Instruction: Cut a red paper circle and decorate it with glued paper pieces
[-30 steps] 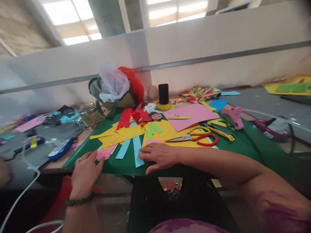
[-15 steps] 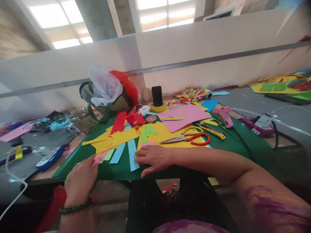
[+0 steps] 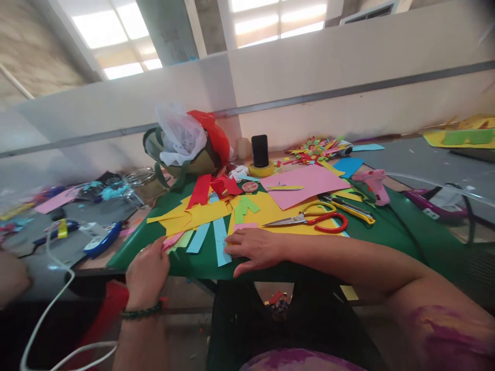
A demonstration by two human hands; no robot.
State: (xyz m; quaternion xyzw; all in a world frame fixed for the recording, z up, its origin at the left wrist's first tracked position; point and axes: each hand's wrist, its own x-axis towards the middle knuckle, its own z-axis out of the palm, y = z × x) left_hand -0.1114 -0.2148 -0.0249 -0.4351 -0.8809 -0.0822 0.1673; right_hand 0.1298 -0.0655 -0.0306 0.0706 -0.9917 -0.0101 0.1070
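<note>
At the near left edge of the green table cover [image 3: 390,232], my left hand [image 3: 149,270] is closed, its fingertips pinching a pink strip [image 3: 174,240]. My right hand [image 3: 257,250] lies palm down by the near edge, thumb apart, holding nothing. Its fingertips touch the end of a light blue strip [image 3: 220,239] and the yellow sheet [image 3: 266,206]. Between the hands are another blue strip [image 3: 198,238] and a pale green strip [image 3: 183,242]. Yellow cut pieces [image 3: 209,214] lie beyond them. Scissors [image 3: 305,220] with red and yellow handles rest beyond my right hand.
A pink sheet [image 3: 309,184], a box cutter [image 3: 353,210] and a pink glue gun [image 3: 375,184] lie to the right. At the back stand a bag [image 3: 197,162] and a phone [image 3: 260,151]. Another person's hand [image 3: 11,278] shows at the left edge, near a white cord [image 3: 48,304].
The view has turned left, so the whole scene sits further right. Another person's hand has come in at the left edge. My hands stay in nearly the same places on the table.
</note>
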